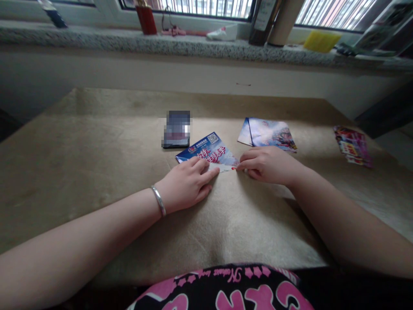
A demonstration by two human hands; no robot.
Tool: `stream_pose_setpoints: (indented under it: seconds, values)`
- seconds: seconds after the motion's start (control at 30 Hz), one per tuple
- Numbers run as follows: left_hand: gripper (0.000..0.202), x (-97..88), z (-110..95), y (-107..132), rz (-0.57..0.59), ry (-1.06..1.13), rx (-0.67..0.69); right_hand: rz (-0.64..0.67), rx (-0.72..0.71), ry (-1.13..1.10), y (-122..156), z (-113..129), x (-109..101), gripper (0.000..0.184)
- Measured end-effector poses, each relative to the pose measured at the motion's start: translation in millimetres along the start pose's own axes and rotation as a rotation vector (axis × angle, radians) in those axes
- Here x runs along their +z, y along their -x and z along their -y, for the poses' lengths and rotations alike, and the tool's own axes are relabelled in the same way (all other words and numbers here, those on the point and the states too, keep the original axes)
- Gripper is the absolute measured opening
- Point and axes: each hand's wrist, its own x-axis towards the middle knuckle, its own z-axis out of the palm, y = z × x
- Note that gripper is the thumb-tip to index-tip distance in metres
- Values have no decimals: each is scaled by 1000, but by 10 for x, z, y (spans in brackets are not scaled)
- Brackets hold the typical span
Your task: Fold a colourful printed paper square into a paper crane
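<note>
A printed paper flyer (pixel 213 145), blue and white with red lettering and a QR code, lies on the table in front of me. It has a folded, pointed shape, and a white strip shows along its near edge. My left hand (pixel 185 185), a silver bangle at its wrist, rests on the flyer's near left part with its fingers spread. At the flyer's right tip, the thumb and fingers of my right hand (pixel 264 165) are pinched together on the paper. Part of the near edge is hidden under my left fingers.
A pixelated phone (pixel 177 131) lies beyond the flyer. More blue printed paper (pixel 272 132) rests behind my right hand, with a pink and red printed stack (pixel 353 146) farther right. The table (pixel 97 142) meets a wall below a granite windowsill (pixel 193 44) holding several objects, including a yellow sponge-like block (pixel 322 41).
</note>
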Motion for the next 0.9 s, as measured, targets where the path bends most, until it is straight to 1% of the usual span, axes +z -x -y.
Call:
stream_pose_setpoints:
  seconds: [0.13,0.27,0.43,0.73,0.9]
  values:
    - [40,-4,-4,-5,15,10,-10,25,23,41,28,-26,-37,32]
    - [41,-8,0,-7,19,17,-12,58,45,25,38,-41,-77,34]
    - [41,-6,6,5,19,19,-14,63,46,3,42,-55,-106,36]
    - [41,7,6,-5,12,18,-10,87,64,-33,66,-100,-102,35]
    - [40,18,5,6,8,11,-4,72,78,-97,93,-140,-82,34]
